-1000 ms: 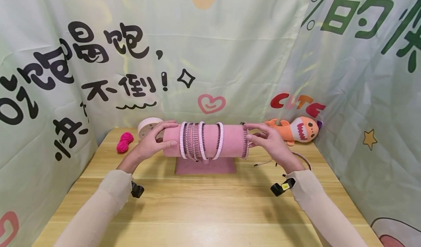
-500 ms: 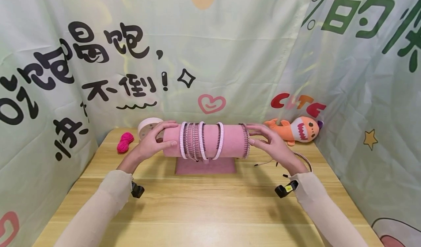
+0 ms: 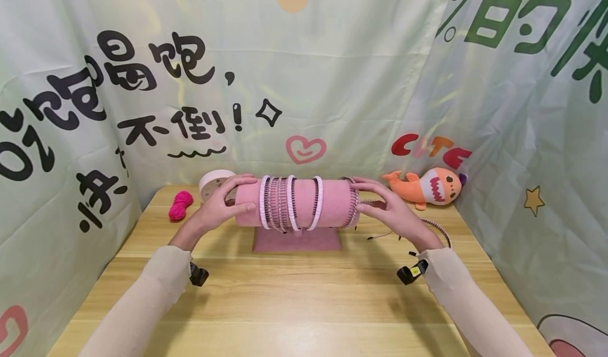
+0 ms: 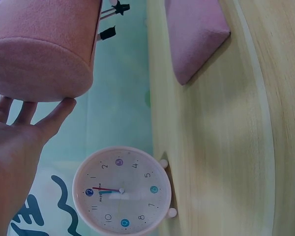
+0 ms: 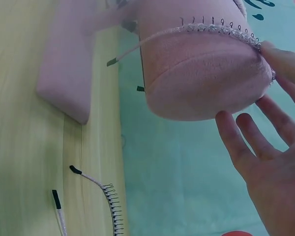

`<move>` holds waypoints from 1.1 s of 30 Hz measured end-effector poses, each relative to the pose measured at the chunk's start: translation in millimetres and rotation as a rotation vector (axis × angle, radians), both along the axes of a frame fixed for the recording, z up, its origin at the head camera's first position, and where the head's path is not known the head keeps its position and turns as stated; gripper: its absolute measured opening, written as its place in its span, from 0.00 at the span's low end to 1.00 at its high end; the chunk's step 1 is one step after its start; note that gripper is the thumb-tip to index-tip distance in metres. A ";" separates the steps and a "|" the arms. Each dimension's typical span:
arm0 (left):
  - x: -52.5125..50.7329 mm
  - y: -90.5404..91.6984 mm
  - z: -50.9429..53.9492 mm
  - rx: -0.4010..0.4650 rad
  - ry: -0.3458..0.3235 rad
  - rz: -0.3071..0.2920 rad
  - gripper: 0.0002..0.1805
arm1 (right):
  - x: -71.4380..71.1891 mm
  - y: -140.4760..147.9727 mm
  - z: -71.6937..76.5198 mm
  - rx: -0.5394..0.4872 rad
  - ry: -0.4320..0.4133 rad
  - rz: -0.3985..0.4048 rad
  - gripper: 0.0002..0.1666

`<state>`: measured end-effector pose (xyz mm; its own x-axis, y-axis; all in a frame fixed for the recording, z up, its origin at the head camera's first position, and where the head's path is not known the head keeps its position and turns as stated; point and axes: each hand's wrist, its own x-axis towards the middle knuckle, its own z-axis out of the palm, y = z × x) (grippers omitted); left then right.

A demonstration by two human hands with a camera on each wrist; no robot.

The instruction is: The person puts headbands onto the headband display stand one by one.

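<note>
A pink plush display roll [image 3: 330,204] lies across its stand [image 3: 296,241], with several toothed headbands around it. My left hand [image 3: 223,204] holds the roll's left end, thumb in front and fingers on top. At the other end, my right hand [image 3: 391,206] has its thumb and fingers at a glittery toothed headband [image 3: 352,204]. In the right wrist view, this headband [image 5: 206,28] wraps the roll near its end, one black-tipped end sticking out, and the lower fingers spread by the end face. White braided headbands [image 3: 319,204] sit further left.
Behind my left hand stands a round clock [image 4: 122,191]. Pink yarn [image 3: 180,206] lies at left and an orange shark plush [image 3: 434,187] at the back right. Another toothed headband [image 5: 112,209] rests on the wooden table [image 3: 304,304] beneath the right arm. Printed curtains enclose the table.
The right-end headband has slid slightly left along the roll and now leans a little, with my right hand's fingers following. My left hand and the roll look unmoved.
</note>
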<state>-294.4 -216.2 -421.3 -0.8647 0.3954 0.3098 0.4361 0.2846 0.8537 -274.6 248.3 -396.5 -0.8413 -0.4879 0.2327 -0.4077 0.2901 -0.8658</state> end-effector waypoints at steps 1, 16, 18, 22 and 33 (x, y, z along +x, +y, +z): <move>0.0 -0.1 0.0 -0.003 0.002 0.003 0.34 | -0.7 -0.8 0.1 0.008 0.012 0.000 0.30; 1.1 0.5 1.6 -0.002 0.008 0.000 0.34 | -6.6 -20.7 5.4 0.091 0.082 -0.031 0.29; 1.0 0.4 1.5 -0.005 0.010 0.000 0.34 | -6.5 -23.2 6.5 0.098 0.077 -0.035 0.29; 1.2 0.4 1.7 -0.005 0.007 0.004 0.34 | -8.1 -29.2 7.6 0.105 0.079 -0.034 0.29; 1.9 1.4 2.3 0.003 -0.012 -0.006 0.34 | -11.5 -44.3 6.9 0.119 0.158 -0.053 0.29</move>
<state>-292.6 -214.7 -419.1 -0.8660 0.3995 0.3009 0.4275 0.2792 0.8598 -286.1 204.0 -389.6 -0.8240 -0.4762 0.3072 -0.5173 0.4110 -0.7506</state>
